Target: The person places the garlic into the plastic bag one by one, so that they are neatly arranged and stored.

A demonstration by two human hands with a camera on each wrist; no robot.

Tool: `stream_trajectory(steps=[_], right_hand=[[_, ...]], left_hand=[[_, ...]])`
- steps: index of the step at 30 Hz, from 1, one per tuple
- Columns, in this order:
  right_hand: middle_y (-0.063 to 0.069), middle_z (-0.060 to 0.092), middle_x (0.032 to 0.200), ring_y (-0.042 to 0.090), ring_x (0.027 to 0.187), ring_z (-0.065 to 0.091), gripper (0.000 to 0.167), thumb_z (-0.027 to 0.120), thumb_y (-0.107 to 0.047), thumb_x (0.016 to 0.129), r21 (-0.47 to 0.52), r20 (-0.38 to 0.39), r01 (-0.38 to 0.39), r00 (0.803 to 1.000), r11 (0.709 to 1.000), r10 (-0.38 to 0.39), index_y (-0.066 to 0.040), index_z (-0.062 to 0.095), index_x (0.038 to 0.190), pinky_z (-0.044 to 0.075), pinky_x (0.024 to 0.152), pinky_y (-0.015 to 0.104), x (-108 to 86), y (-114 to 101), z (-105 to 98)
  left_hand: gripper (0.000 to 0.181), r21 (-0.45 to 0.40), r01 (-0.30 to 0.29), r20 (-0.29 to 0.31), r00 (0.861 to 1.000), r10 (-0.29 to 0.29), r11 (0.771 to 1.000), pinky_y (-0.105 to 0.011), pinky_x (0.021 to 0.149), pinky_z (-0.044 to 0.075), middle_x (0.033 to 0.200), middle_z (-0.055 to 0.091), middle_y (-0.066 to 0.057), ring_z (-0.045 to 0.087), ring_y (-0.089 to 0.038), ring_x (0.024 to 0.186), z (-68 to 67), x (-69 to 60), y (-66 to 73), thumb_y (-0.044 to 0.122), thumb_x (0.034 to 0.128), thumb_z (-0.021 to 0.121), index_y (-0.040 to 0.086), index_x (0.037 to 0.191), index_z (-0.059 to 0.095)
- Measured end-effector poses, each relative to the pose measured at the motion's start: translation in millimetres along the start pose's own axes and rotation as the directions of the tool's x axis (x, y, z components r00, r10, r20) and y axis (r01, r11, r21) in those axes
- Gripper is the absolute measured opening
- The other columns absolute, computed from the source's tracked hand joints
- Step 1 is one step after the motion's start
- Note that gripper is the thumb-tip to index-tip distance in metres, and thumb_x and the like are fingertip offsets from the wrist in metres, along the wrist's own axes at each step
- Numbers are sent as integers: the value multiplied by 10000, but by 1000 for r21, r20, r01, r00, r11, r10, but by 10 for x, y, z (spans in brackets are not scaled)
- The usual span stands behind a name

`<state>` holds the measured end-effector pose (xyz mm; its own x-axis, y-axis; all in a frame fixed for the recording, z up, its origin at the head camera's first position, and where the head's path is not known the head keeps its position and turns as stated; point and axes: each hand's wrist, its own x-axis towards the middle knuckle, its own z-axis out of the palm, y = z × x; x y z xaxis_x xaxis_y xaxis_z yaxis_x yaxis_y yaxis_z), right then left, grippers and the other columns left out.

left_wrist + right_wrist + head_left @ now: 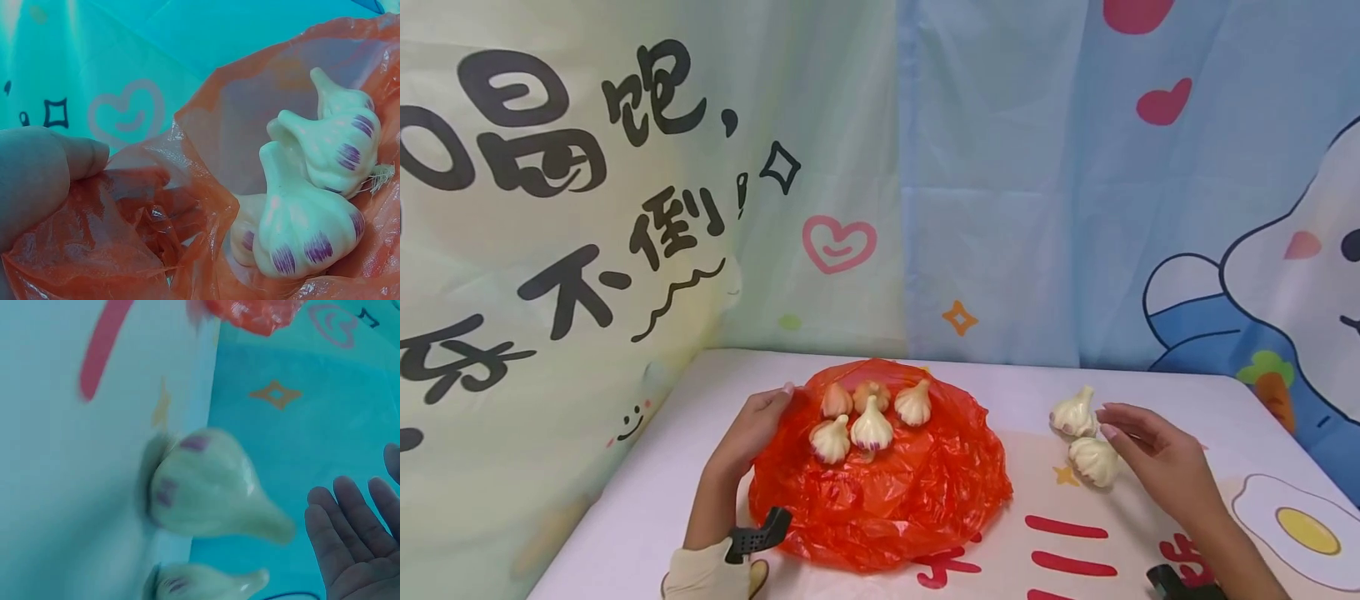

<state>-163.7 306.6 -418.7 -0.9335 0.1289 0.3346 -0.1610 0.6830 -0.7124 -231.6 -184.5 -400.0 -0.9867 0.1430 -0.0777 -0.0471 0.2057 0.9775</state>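
A thin red plastic bag (880, 525) lies spread on the table with several garlic bulbs (872, 427) on it. My left hand (756, 425) grips the bag's left edge; in the left wrist view the thumb (87, 156) presses over the plastic and the fingers show faintly behind it. White bulbs with purple streaks, such as one garlic bulb (306, 225), stand close by there. To the right, my right hand (1161, 462) is beside two loose bulbs, a farther one (1073, 412) and a nearer one (1093, 461). In the right wrist view its fingers (350, 515) are extended and hold nothing.
Everything lies on a white table (1000, 383) with a printed cover bearing red strokes and a fried egg picture (1307, 532). A printed curtain (992, 208) hangs right behind the table's back edge, and another printed cloth (587, 433) runs along the left.
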Motion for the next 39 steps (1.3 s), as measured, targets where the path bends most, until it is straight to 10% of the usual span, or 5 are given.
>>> stream_trajectory(steps=[14,24,31,39], right_hand=[[232,591,1262,391,1107,575,538,586,-382,974,-100,-28,-178,984,979,176,-11,514,1358,450,672,41,-6,358,-37],[293,596,1216,438,1065,608,586,609,-389,959,-130,44,-122,991,984,129,36,502,1348,485,639,85,10,455,12],[324,563,1227,459,1092,579,697,577,-456,961,-103,219,-172,957,980,191,71,430,1393,569,775,388,46,459,22],[324,528,1281,479,1115,549,677,571,-536,934,-136,247,-202,941,970,230,34,549,1300,546,818,492,54,452,19]], left_hand=[[509,2,11,-11,1000,-11,1000,-467,782,565,1145,654,-134,659,-345,979,6,0,12,475,1004,467,68,1280,600],[506,-10,1,-11,1000,-1,1000,-465,778,565,1155,652,-133,658,-351,993,4,-12,-3,470,1009,458,64,1276,602],[507,2,-1,-18,1000,1,1000,-461,782,565,1144,655,-125,657,-351,990,3,-22,-3,479,1007,457,73,1271,607],[502,-19,-3,-3,1000,3,1000,-463,770,567,1135,656,-147,659,-368,981,-2,-5,-1,461,1014,451,56,1265,608]])
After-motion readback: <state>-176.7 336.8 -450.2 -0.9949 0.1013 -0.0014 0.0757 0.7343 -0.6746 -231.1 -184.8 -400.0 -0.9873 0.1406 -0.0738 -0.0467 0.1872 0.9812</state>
